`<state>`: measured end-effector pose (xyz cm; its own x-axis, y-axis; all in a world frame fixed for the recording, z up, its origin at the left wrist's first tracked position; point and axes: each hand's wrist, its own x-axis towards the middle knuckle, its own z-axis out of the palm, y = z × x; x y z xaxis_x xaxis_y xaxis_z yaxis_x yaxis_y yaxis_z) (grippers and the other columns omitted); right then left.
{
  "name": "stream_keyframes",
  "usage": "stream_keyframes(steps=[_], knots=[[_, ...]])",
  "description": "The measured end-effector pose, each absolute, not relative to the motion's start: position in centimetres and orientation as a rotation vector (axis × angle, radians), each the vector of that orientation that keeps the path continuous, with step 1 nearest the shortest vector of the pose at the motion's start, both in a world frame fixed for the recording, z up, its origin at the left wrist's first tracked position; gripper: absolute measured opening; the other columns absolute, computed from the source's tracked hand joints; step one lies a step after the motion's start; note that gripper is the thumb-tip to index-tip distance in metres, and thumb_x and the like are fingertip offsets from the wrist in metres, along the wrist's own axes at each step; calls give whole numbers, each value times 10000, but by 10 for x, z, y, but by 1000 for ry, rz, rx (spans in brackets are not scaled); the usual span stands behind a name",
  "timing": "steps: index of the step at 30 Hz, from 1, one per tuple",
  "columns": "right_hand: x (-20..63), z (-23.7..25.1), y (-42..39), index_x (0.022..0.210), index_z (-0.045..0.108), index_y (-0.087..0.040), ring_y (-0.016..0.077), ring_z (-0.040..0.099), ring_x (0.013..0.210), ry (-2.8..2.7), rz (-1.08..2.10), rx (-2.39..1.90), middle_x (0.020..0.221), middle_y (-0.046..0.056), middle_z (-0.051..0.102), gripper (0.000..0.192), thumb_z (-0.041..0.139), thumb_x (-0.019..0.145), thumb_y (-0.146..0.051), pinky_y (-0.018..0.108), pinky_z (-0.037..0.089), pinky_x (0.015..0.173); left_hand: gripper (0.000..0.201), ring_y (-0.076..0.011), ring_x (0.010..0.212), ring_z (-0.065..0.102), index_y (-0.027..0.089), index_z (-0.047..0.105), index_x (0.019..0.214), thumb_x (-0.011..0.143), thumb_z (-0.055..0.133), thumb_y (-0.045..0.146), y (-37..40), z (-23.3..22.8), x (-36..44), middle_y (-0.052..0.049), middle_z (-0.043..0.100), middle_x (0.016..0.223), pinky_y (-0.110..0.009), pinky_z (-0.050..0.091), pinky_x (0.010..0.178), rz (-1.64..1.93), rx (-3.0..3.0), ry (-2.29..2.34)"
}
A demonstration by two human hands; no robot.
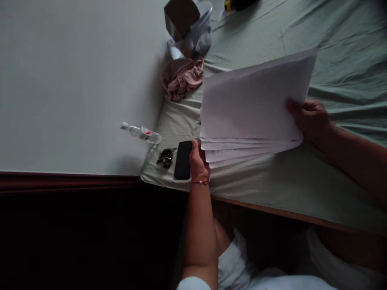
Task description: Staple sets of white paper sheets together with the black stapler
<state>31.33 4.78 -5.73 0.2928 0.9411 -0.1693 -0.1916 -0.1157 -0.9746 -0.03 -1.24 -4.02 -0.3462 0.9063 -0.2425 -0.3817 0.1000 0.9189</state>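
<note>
Both hands' grip closed on paper stack (254, 108), left hand (198, 161), right hand (311, 119), phone (183, 160), keys (165, 157) just beside

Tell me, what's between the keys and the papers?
The black phone lies between the keys and the papers, with the left hand beside it, seen in the head view.

A bed (332, 48) covered with a pale green sheet (272, 189), rumpled into soft creases, fills the right and upper part of the view. Its wooden frame edge (272, 210) shows as a thin brown strip along the near side. A plain white wall (66, 80) meets the bed's left edge, ending in a dark red skirting band (60, 181). Below that the floor (75, 241) lies in deep shadow (nothing there can be made out). The light is dim and even.
</note>
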Motion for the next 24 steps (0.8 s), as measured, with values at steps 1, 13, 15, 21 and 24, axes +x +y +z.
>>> stream_keyframes(steps=[1, 13, 15, 21, 24], knots=[[314, -57, 47, 734, 697, -160, 119, 546, 585, -790, 1158, -1317, 764, 54, 676, 427, 905, 699, -531, 267, 454, 510, 572, -304, 1126, 745, 206, 777, 873, 755, 717, 763, -12, -39, -1, -109, 791, 907, -399, 591, 920, 1471, 584, 1258], [315, -59, 44, 740, 716, -164, 112, 554, 552, -856, 1195, -1323, 702, 38, 664, 515, 930, 625, -618, 239, 450, 458, 360, -175, 804, 742, 207, 754, 769, 634, 953, 475, -6, -48, -3, 0, 757, 760, -307, 573, 805, 1583, 589, 1371], [313, -58, 44, 740, 719, -161, 106, 555, 560, -840, 1188, -1323, 708, 39, 667, 485, 930, 649, -588, 234, 454, 470, 356, -146, 733, 713, 209, 727, 730, 679, 927, 499, -6, -49, -2, 19, 724, 723, -287, 561, 754, 1595, 590, 1386], [312, -56, 44, 728, 726, -142, 119, 567, 565, -796, 1191, -1326, 720, 55, 678, 482, 942, 637, -563, 244, 449, 465, 442, -111, 621, 665, 201, 704, 712, 630, 933, 570, -5, -50, 0, 35, 715, 694, -261, 537, 674, 1604, 582, 1366], [313, -58, 45, 708, 714, -143, 106, 548, 548, -779, 1180, -1317, 704, 40, 661, 499, 948, 612, -573, 236, 435, 460, 487, -121, 613, 676, 195, 725, 724, 562, 954, 593, -5, -49, 1, 26, 738, 705, -277, 563, 696, 1615, 573, 1337]])
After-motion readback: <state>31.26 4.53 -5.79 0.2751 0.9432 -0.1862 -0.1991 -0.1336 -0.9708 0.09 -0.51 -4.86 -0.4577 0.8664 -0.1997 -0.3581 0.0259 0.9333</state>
